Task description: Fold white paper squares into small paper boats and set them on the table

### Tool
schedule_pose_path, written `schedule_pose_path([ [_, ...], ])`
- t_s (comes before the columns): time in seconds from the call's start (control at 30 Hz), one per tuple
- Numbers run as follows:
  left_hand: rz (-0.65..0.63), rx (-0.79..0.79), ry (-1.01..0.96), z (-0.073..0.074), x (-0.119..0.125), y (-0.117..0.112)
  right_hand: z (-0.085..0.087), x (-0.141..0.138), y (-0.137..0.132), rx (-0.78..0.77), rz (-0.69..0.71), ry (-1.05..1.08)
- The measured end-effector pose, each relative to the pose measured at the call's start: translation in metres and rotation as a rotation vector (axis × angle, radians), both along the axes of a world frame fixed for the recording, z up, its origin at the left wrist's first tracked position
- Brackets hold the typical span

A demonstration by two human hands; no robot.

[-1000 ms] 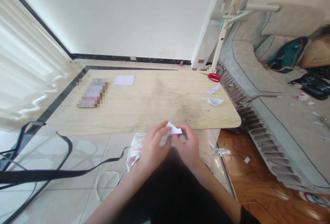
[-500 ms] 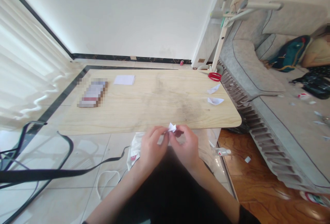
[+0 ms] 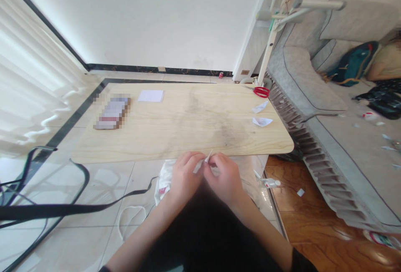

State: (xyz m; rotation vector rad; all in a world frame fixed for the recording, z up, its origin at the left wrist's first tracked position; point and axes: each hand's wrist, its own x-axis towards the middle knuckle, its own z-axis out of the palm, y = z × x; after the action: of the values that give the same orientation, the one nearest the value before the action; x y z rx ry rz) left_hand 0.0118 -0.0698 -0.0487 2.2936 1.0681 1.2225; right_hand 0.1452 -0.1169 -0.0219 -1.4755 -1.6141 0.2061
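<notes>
Folded paper (image 3: 209,155) now sits turned edge-on, unlike before; our left hand (image 3: 188,172) and right hand (image 3: 224,175) pinch it; red scissors (image 3: 261,92) lie at one o'clock from us

Paper (image 3: 208,156): white, small, folded. Seen nearly edge-on as a thin sliver, its tip pointing up and slightly right. Held between left hand (image 3: 187,174) and right hand (image 3: 224,176), which hide its lower part.

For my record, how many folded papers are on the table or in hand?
3. The far folded paper and near folded paper lie at the right end of the table; the held paper, partly hidden, is between left hand and right hand.
</notes>
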Motion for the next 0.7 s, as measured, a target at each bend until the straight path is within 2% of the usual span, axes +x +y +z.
schedule_pose_path([
  [0.3, 0.048, 0.039, -0.035, 0.0057, 0.0049, -0.001, 0.001, 0.0057, 0.0016, -0.003, -0.047, -0.079],
  [0.43, 0.075, 0.054, -0.036, 0.0026, 0.0047, 0.0002, 0.0036, 0.0055, 0.0043, -0.062, -0.097, -0.111],
  [0.7, 0.071, 0.142, -0.038, -0.0035, 0.0032, 0.0056, 0.0071, 0.0042, 0.0039, -0.128, -0.065, -0.186],
])
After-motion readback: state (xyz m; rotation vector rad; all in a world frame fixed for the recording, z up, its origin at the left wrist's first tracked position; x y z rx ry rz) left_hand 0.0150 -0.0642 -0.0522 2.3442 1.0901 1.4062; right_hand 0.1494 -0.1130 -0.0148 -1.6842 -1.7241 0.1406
